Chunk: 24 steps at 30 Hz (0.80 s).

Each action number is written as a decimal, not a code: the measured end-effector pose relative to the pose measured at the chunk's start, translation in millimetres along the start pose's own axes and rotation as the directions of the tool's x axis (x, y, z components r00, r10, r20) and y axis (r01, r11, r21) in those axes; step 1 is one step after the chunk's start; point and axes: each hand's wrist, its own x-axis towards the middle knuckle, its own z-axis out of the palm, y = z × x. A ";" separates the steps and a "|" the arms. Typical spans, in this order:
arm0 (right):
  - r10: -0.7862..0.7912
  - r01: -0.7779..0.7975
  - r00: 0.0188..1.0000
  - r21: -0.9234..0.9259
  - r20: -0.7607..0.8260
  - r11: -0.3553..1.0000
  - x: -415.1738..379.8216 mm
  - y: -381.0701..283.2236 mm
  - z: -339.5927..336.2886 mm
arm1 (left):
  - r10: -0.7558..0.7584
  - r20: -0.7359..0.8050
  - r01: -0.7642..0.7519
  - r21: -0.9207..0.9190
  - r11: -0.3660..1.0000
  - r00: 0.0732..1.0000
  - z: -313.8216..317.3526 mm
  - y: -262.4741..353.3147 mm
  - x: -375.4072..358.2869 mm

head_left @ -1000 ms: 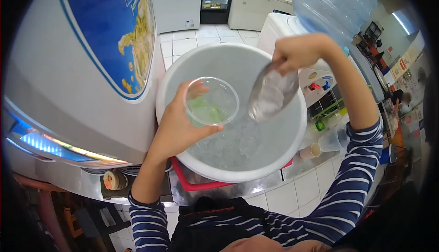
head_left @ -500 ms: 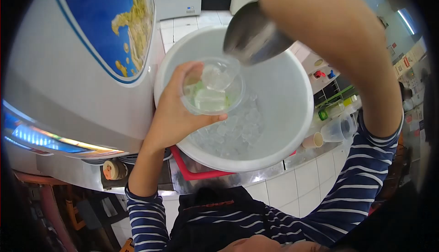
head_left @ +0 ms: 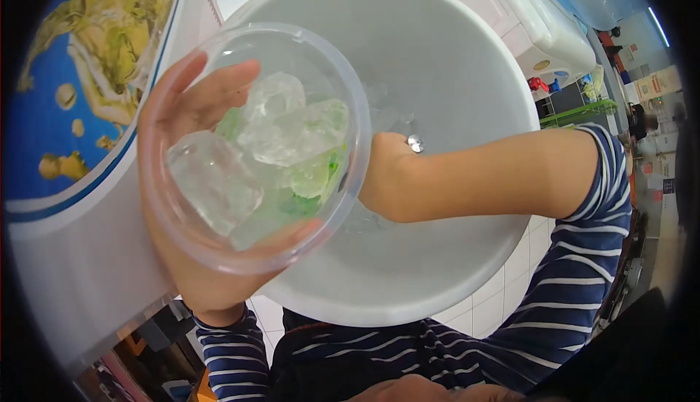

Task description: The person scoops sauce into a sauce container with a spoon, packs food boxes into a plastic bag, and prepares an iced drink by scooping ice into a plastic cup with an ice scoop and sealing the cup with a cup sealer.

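Clear cup (head_left: 360, 132) of ice (head_left: 292, 136) sits, mouth upward, in the curled left hand (head_left: 189, 106) above the left side of the tub (head_left: 459, 81), just left of the right hand (head_left: 390, 179), whose grip cannot be seen.

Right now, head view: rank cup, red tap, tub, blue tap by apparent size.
1. Tub, largest even though partly covered.
2. Cup, likely enlarged by nearness to the camera.
3. Red tap and blue tap, smallest; too alike to rank.
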 end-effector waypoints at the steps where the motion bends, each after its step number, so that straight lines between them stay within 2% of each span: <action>1: 0.001 0.000 0.998 -0.024 0.065 1.000 5.4 -1.5 -1.0 | -0.089 -0.083 0.095 0.073 0.993 0.993 2.4 -0.7 -0.8; 2: 0.005 0.002 0.992 -0.052 0.129 0.999 9.0 -2.5 -1.3 | -0.168 -0.173 0.193 0.140 0.971 0.971 3.9 -1.3 -1.5; 3: 0.000 0.006 0.991 -0.046 0.130 0.999 14.2 -6.4 11.9 | -0.174 -0.168 0.198 0.139 0.970 0.970 4.6 -1.2 -1.6; 4: 0.090 -0.068 0.985 0.150 -0.150 0.986 17.9 -12.0 30.2 | -0.173 -0.178 0.203 0.167 0.965 0.969 5.1 -0.5 -1.3; 5: 0.227 -0.082 0.891 0.353 -0.393 0.932 21.3 -15.7 42.0 | -0.172 -0.187 0.208 0.194 0.959 0.967 5.2 -0.3 -1.8; 6: 0.226 -0.080 0.892 0.356 -0.391 0.931 18.5 -12.6 24.9 | -0.176 -0.185 0.212 0.193 0.958 0.967 5.3 -1.3 -4.1; 7: 0.127 -0.084 0.982 0.278 -0.142 0.957 19.9 -8.3 4.3 | -0.164 -0.221 0.219 0.249 0.944 0.961 5.3 -2.9 -7.2; 8: 0.035 -0.060 0.992 0.200 0.125 0.978 18.4 -6.0 -10.1 | -0.152 -0.257 0.229 0.304 0.924 0.954 4.8 -4.1 -9.6; 9: 0.031 -0.055 0.992 0.201 0.123 0.978 15.3 -6.6 -13.3 | -0.155 -0.257 0.233 0.307 0.923 0.954 1.4 -6.8 -9.1; 11: -0.005 0.008 1.000 0.129 -0.022 0.992 10.7 -9.9 -17.4 | 0.018 -0.058 -0.001 0.294 0.956 0.998 -7.0 -12.8 -6.0; 12: -0.005 0.008 1.000 0.130 -0.024 0.991 15.2 -15.8 -17.0 | 0.019 -0.056 -0.002 0.295 0.955 0.998 -4.3 -12.2 -6.3; 14: 0.163 -0.123 0.971 0.218 -0.177 0.968 28.6 -28.0 -19.4 | -0.064 -0.198 0.109 0.225 0.968 0.978 5.8 -10.0 -6.3; 15: 0.164 -0.124 0.971 0.221 -0.174 0.967 34.1 -30.3 -18.3 | -0.066 -0.195 0.109 0.222 0.969 0.979 7.2 -9.1 -5.9; 17: 0.089 -0.069 0.972 0.100 -0.217 0.993 43.1 -33.6 -17.2 | 0.013 -0.142 -0.018 -0.035 0.999 0.990 8.9 -6.0 -3.9; 18: 0.049 -0.041 0.970 0.038 -0.236 0.998 46.6 -35.4 -17.5 | 0.011 -0.141 -0.016 -0.038 0.999 0.990 12.8 -2.0 -3.3; 20: -0.030 0.005 0.962 -0.092 -0.271 0.996 53.0 -36.6 -20.3 | -0.196 -0.318 0.238 0.100 0.966 0.927 20.6 5.8 -1.4; 21: -0.071 0.025 0.956 -0.161 -0.284 0.987 55.9 -35.8 -22.2 | -0.191 -0.321 0.234 0.099 0.967 0.928 14.5 1.4 -1.9; 23: -0.159 0.068 0.941 -0.294 -0.299 0.953 61.4 -35.8 -23.6 | 0.054 -0.084 -0.045 0.102 0.994 0.995 -0.1 -12.0 -5.1; 24: -0.201 0.085 0.931 -0.357 -0.303 0.930 64.0 -35.5 -23.9 | 0.057 -0.083 -0.049 0.102 0.994 0.995 1.1 -14.4 -5.3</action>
